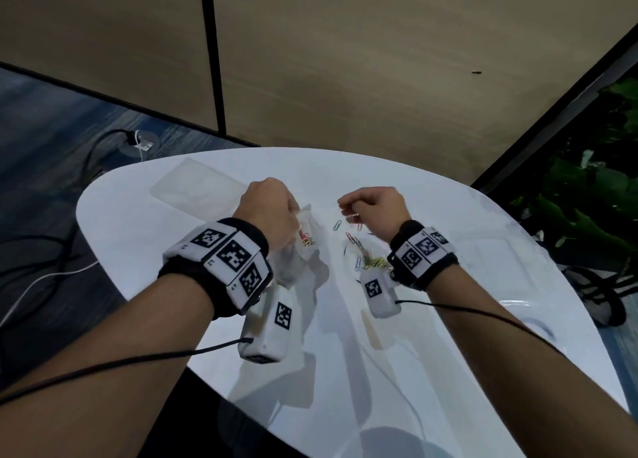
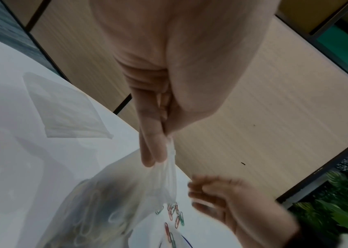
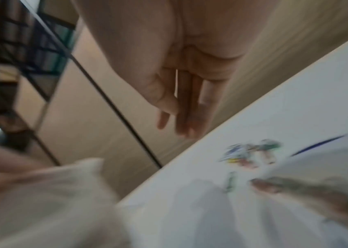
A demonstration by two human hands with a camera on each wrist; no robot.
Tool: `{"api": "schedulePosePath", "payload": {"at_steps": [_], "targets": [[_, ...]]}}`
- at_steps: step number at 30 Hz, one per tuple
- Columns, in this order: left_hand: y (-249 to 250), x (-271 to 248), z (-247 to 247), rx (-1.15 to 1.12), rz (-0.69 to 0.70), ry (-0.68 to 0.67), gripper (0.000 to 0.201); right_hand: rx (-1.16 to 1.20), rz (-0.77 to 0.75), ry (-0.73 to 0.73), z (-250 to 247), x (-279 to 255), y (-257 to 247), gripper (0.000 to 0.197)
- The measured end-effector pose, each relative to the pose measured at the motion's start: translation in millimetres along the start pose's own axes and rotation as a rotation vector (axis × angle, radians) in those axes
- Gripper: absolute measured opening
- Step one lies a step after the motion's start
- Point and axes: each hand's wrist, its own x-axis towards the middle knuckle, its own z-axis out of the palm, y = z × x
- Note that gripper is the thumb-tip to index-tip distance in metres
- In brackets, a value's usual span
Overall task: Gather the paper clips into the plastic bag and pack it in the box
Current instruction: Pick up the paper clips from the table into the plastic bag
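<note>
My left hand (image 1: 272, 205) is raised over the white table (image 1: 431, 371) and pinches the gathered top of a clear plastic bag (image 1: 303, 250). Thumb and fingers (image 2: 158, 151) clamp the film, and the bag (image 2: 109, 201) hangs below with several coloured paper clips inside. My right hand (image 1: 345, 205) hovers just right of the bag, above loose paper clips (image 1: 355, 240) on the table. Its fingers (image 3: 185, 117) point down, fairly straight, with nothing seen between them. The loose clips (image 2: 175, 214) lie near the bag's edge. A flat clear plastic box (image 1: 193, 188) lies at the far left of the table.
The table's curved far edge lies close behind the hands. Cables (image 1: 69, 250) run over the dark floor on the left. Green plants (image 1: 587, 198) stand to the right. A faint pale rectangular shape (image 1: 497, 261) lies on the table's right side.
</note>
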Motion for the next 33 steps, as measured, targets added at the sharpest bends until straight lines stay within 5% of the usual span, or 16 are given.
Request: {"api": "schedulePosePath", "payload": {"at_steps": [3,5,12,16,22,26,29,33], "targets": [[-6,1,-8,-0.009,-0.013,0.000,0.020,-0.508,0.197,-0.009,-9,36,38,0.038],[-9,1,-10,0.001,-0.010,-0.002,0.020,-0.598,0.256,-0.082,-3,53,53,0.051],[-5,2,-9,0.070,0.024,-0.025,0.021,-0.888,0.016,-0.326,52,88,56,0.059],[-5,0,-11,0.095,0.023,-0.035,0.023,-1.097,-0.012,-0.311,43,78,76,0.077],[-3,-5,-12,0.121,0.015,-0.038,0.022,-1.206,-0.146,-0.174,25,50,88,0.018],[-1,-5,-13,0.121,0.009,-0.037,0.024,-0.979,0.014,-0.024,8,45,87,0.017],[1,-5,-12,0.119,0.005,-0.040,0.024,-0.531,0.202,0.135,-9,44,86,0.011],[5,-7,-8,0.121,0.009,-0.041,0.023,0.158,0.399,0.132,-27,29,68,0.007]]}}
